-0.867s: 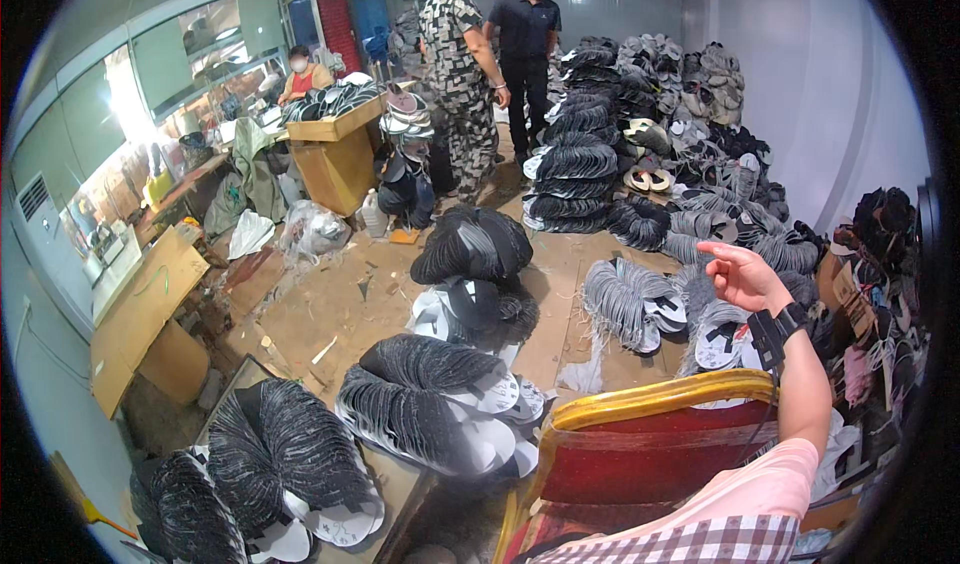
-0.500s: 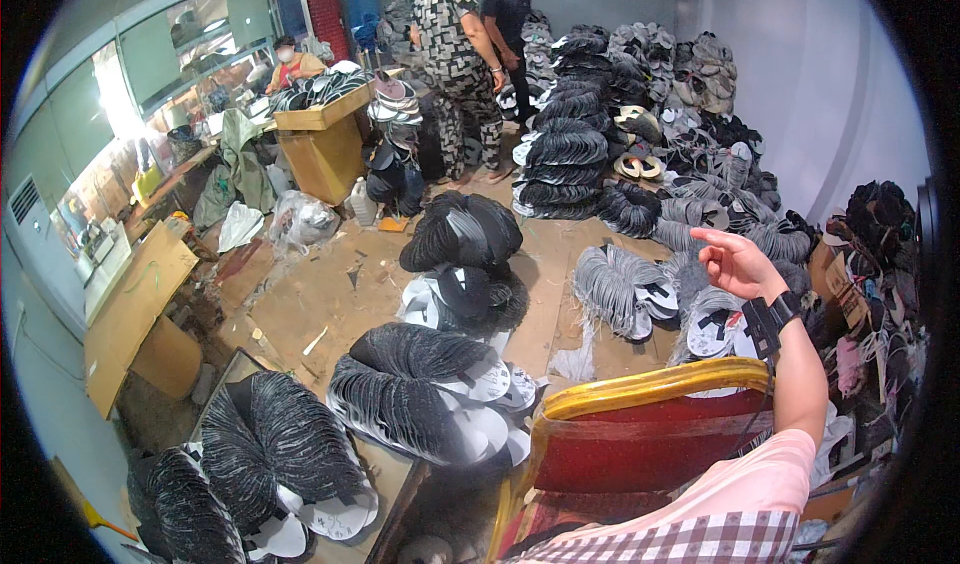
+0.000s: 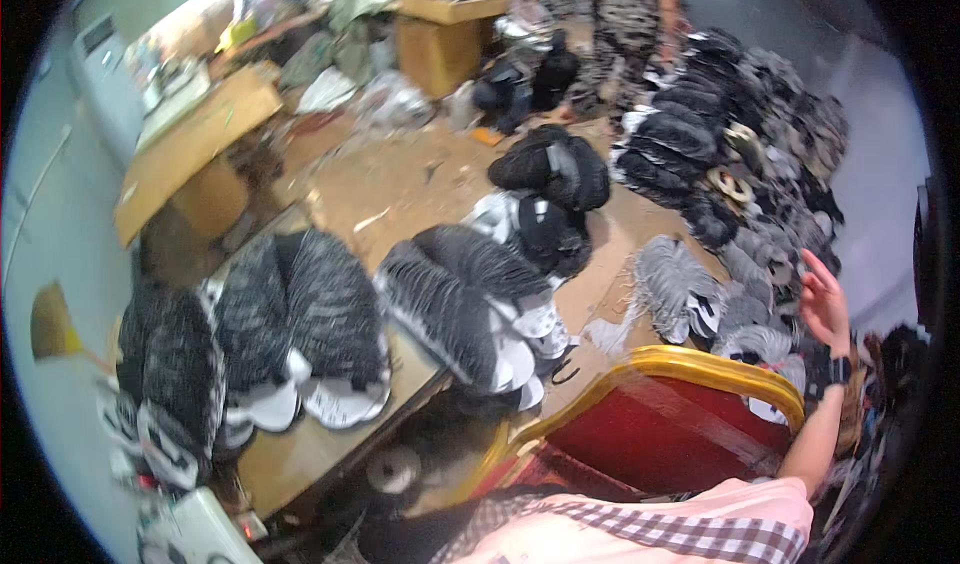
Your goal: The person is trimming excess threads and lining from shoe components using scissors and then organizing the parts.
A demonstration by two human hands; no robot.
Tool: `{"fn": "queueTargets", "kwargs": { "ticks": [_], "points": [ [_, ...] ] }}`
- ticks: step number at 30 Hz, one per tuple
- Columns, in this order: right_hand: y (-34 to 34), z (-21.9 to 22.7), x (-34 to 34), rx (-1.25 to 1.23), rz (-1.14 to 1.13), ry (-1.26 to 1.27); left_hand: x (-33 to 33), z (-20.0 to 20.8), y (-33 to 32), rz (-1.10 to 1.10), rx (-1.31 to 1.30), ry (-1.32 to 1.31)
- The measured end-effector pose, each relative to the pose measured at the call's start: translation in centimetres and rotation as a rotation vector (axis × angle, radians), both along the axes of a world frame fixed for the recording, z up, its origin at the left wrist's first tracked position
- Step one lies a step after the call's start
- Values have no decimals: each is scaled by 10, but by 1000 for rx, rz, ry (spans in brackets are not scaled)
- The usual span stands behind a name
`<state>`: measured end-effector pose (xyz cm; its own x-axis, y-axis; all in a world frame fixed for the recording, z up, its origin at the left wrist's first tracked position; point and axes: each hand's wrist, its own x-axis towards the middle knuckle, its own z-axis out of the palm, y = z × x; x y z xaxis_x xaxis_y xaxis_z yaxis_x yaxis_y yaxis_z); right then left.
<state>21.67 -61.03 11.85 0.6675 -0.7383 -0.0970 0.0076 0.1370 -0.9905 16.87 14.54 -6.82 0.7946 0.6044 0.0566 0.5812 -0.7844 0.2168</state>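
Observation:
My right hand (image 3: 823, 306) is raised at the right with fingers stretched out, and nothing is in it. A dark band with a small device (image 3: 828, 372) sits on that wrist. Behind the hand lie bundles of grey shoe uppers (image 3: 672, 279) and a heap of more uppers. Below it stands a chair (image 3: 660, 419) with a red back and gold frame, near my outstretched forearm. My left hand is outside the picture. Rows of black shoe uppers (image 3: 325, 309) with white lower parts lie on a table (image 3: 300, 464) at the left; another black bundle (image 3: 460, 294) is at its right end.
More black bundles (image 3: 555, 164) stand on the brown floor (image 3: 400, 179). High stacks of uppers (image 3: 680, 129) line the far right. A person in patterned clothes (image 3: 625, 39) stands beside them. A tilted board (image 3: 200, 144) and a yellow box (image 3: 440, 54) are at the left and back.
My view has turned left and down, so the room's things sit farther right and higher. My right hand appears farther right and lower, its fingers now pointing up.

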Motion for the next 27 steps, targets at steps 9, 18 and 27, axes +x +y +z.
{"fn": "queueTargets", "kwargs": {
  "ticks": [9, 18, 27],
  "points": [
    [72, 69, 35, -638, 18, -223, -9, -19, -8, -6, 405, 107],
    [321, 2, 180, -113, 980, -307, -28, -16, -1, 132, 351, 147],
    [478, -218, 258, 61, 1358, 282, -4, -15, -5, 163, 192, 17]
  ]
}}
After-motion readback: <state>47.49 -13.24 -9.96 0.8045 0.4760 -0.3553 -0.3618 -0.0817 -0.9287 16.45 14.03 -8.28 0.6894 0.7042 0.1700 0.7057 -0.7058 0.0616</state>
